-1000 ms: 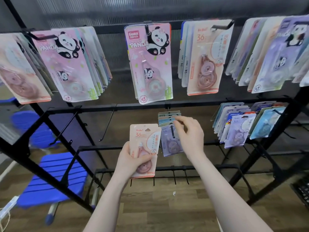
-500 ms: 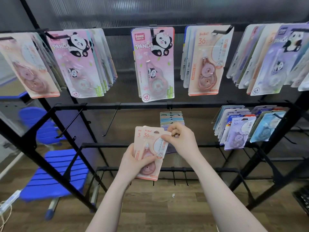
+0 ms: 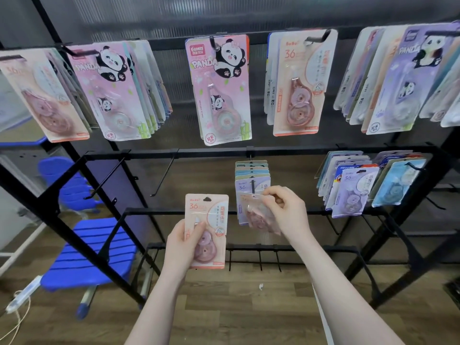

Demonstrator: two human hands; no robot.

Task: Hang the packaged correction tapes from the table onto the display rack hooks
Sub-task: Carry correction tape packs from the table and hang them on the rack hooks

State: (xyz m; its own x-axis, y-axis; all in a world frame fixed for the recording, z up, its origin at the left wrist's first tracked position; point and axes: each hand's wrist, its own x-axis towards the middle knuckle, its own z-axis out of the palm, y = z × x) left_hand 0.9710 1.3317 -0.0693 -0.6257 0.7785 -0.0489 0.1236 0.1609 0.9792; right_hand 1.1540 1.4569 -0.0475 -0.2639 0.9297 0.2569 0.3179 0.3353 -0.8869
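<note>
Two hands are out in front of the rack. At about 7 o'clock, the left hand (image 3: pixel 183 246) holds a peach pack (image 3: pixel 206 229) of correction tape upright, thumb across the front and fingers curled behind it. At about 5 o'clock, the right hand (image 3: pixel 286 211) pinches the top of a second peach pack (image 3: pixel 258 216), which is tilted and blurry. It sits just in front of a purple pack (image 3: pixel 252 186) hanging on the middle hook (image 3: pixel 253 183). I cannot tell if the tilted pack touches the hook. Farther back, at 12 o'clock, a pink panda pack (image 3: pixel 220 90) hangs from the top bar. More packs hang at 10 and 2 o'clock. A blue chair (image 3: pixel 87 255) stands behind the black rack (image 3: pixel 174 154) at 8 o'clock.
</note>
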